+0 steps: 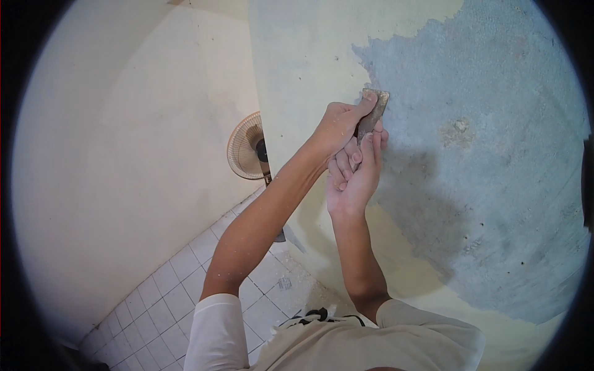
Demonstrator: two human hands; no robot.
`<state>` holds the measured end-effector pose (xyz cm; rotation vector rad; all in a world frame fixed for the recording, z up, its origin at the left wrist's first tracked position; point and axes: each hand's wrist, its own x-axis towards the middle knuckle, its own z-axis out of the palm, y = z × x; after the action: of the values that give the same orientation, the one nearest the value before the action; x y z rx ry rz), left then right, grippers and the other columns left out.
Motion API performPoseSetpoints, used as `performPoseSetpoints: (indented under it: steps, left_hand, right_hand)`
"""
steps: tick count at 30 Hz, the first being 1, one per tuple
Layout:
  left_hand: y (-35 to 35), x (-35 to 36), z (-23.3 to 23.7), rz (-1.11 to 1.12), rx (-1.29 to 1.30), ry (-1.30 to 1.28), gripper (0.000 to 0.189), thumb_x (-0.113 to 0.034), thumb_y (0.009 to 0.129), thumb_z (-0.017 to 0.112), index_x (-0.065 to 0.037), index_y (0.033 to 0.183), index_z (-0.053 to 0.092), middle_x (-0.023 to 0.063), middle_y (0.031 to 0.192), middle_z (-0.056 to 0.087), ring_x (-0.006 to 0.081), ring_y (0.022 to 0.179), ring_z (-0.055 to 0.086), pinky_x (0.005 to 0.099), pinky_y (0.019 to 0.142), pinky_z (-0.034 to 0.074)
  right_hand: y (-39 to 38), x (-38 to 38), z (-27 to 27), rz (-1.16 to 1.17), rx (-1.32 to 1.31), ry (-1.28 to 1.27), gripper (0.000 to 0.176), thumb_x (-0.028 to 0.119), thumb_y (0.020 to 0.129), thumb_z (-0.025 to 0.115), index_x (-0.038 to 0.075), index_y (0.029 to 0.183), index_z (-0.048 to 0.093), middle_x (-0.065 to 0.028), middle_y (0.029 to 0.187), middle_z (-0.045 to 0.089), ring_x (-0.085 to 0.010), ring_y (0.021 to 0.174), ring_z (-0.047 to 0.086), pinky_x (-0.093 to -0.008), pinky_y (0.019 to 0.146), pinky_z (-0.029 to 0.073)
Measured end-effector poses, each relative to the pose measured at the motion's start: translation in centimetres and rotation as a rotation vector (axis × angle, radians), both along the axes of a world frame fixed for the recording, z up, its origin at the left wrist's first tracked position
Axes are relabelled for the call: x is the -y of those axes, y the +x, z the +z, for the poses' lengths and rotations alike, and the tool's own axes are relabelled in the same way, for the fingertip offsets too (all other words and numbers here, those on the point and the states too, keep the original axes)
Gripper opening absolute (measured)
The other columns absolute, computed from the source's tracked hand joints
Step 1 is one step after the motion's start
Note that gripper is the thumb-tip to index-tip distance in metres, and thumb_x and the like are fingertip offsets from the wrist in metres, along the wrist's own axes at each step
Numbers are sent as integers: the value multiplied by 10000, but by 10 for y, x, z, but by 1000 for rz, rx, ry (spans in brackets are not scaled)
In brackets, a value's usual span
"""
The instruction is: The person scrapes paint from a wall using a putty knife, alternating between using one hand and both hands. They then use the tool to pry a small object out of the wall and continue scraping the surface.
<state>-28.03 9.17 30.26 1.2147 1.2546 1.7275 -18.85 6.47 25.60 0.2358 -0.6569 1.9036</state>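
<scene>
A flat, worn metal scraper blade [373, 117] is held against the wall, beside the ragged edge where yellowish paint meets a grey-blue patch. My left hand [340, 127] grips it from the left, with the thumb pressed on its upper face. Just below, my right hand [356, 170] has its fingertips on the blade's lower right end, its other fingers curled toward the palm. The two hands overlap, so the blade's lower end is partly hidden. Pale dust specks dot my left forearm.
The bared grey-blue patch [427, 204] spreads across the right of the painted wall [303, 62], with a rough spot [458, 132] and small holes. A standing fan [246, 145] is behind my left forearm. White floor tiles [164, 297] lie below, with debris near the wall.
</scene>
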Motion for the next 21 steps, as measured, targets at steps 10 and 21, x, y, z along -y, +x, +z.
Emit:
performPoseSetpoints:
  steps: [10,21]
  left_hand:
    - [14,14,13,-115,40,-13,582,-531,1042,600,20,883,700,158,817,725,243,699,727,295,600,581]
    - [19,12,15,-181,174,-15,606,-561,1046,568,8,869,681,157,820,725,255,756,742,325,656,598]
  right_hand:
    - [4,-1,2,-26,15,-23,384,232,1135,432,221,1519,421,50,720,391,-28,455,270,-191,362,227]
    - [10,0,9,-72,61,-66,394,190,1121,464,177,1515,448,48,720,389,-31,462,267,-202,373,206]
